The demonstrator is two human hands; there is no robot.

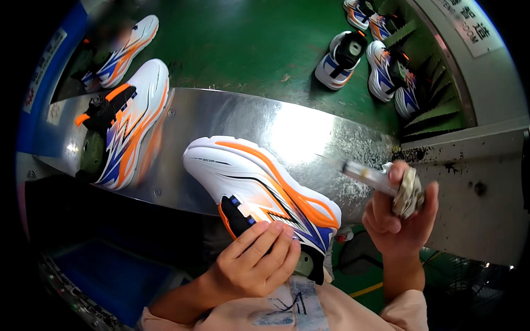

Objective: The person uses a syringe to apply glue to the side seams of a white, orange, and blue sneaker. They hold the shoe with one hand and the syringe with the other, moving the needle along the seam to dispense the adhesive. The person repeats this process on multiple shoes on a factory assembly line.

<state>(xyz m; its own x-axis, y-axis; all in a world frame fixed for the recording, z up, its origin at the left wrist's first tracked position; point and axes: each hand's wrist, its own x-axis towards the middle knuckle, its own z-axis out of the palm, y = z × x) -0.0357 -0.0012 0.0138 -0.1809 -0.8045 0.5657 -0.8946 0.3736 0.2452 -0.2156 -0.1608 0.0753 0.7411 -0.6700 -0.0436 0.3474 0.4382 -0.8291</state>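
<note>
My left hand is closed round the upper of a white running shoe with orange, blue and black trim. The shoe is tipped on its side, toe pointing to the far left, and a green shoe last shows in its opening. To the right of it, my right hand grips a clear syringe whose thin needle points left toward the shoe, apart from it. A crumpled off-white cloth is bunched in the same hand, between the fingers and thumb.
A metal ledge with glue-stained patches runs across in front of me. Another matching shoe stands on it at left. Beyond lies a green conveyor surface carrying several more shoes, one being a lone shoe. Green flaps line the right wall.
</note>
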